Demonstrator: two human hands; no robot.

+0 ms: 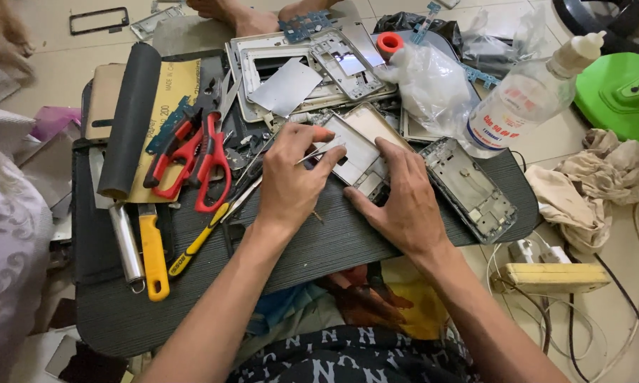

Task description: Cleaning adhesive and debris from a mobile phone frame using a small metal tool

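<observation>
A bare phone frame point(358, 152) with a silvery inner plate lies near the middle of the dark ribbed work board point(319, 248), which sits across the person's lap. The right hand point(403, 202) presses flat on the frame's lower edge, fingers spread and holding nothing — it only pins the frame down. The left hand point(291, 181) is closed around thin metal tweezers point(318, 154), their tips touching the frame's plate.

Just to the right lies a second phone frame point(470, 190), tilted. To the left sit red scissors point(209, 167), a yellow-handled knife point(153, 252) and a black roll point(130, 120). Behind the frame a stack of stripped phone housings point(298, 71) is piled up, with a clear plastic bag point(429, 85) and a clear bottle point(529, 92) beside it. The floor is pale tile — a crumpled cloth point(596, 184) and a yellow power strip point(553, 278) lie on it at right.
</observation>
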